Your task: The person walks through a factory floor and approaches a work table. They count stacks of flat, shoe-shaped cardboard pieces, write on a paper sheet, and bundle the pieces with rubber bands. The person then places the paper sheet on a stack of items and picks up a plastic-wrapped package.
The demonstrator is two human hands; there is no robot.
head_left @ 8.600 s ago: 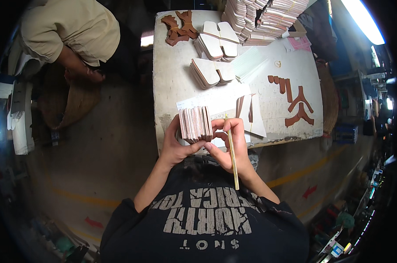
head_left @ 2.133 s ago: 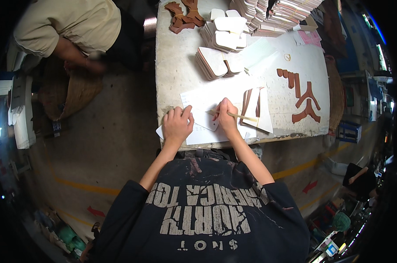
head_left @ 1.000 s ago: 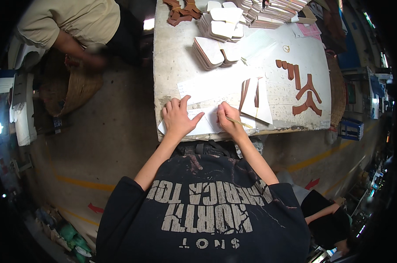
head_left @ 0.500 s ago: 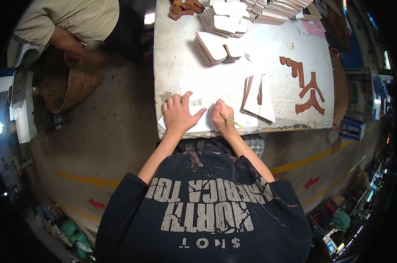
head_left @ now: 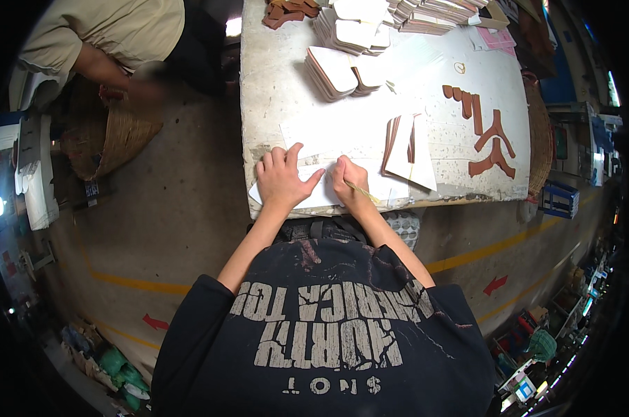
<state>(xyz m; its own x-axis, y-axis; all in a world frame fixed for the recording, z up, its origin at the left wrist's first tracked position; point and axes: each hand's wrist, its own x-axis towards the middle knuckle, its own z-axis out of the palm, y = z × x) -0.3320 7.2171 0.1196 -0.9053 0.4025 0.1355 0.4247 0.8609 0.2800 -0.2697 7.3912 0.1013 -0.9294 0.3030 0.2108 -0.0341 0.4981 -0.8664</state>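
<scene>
My left hand (head_left: 282,179) lies spread on a sheet of white paper (head_left: 320,197) at the table's near edge, pressing it down. Just right of it, my right hand (head_left: 350,183) is closed round a slim yellowish pen (head_left: 364,192). The pen's back end sticks out past the hand toward the lower right; its tip is hidden by my fingers, close to the paper. A bundle of white-faced cut pieces with brown edges (head_left: 401,149) stands to the right of my right hand.
Brown cut pieces (head_left: 492,158) lie at the table's right. Stacks of white pieces (head_left: 330,73) fill the far side, near a brown pile (head_left: 290,12). A co-worker's arm (head_left: 102,66) and a woven basket (head_left: 113,146) are at the left, beyond the table's edge.
My right hand has shifted very slightly left and up over the paper with the pen. My left hand stays in place on the sheet.
</scene>
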